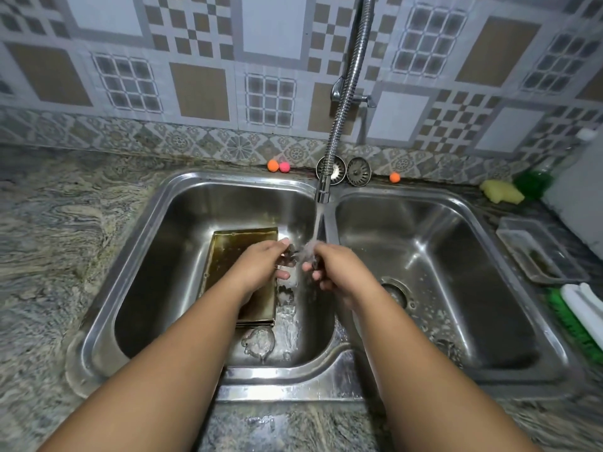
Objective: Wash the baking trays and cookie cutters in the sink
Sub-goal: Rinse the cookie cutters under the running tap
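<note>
Both hands meet under the running stream (316,228) from the spray faucet (323,190), above the right side of the sink's left basin (153,265). The left hand (261,267) curls its fingers round a small metal cookie cutter (289,256) and holds it in the water. The right hand (336,272) has its fingers bent just beside it, but the water blurs them, so I cannot tell whether it grips the cutter too or only rubs at it. The baking trays (235,252) lie stacked flat on the basin floor, partly under the left forearm. Two loose cutters (259,342) rest beside the stack, one against its right edge and one at the basin's front edge.

The likeliest slip is the cutter itself: thin, wet metal held by fingertips could squirt free if the stream pushes on it, and drop onto the trays or across the divider into the right basin (456,256). Its thin edge may nick a finger if rubbed hard. Water striking the hands so high could also spray over the front rim. The stack still looks stained, so the trays probably remain to be scrubbed
</note>
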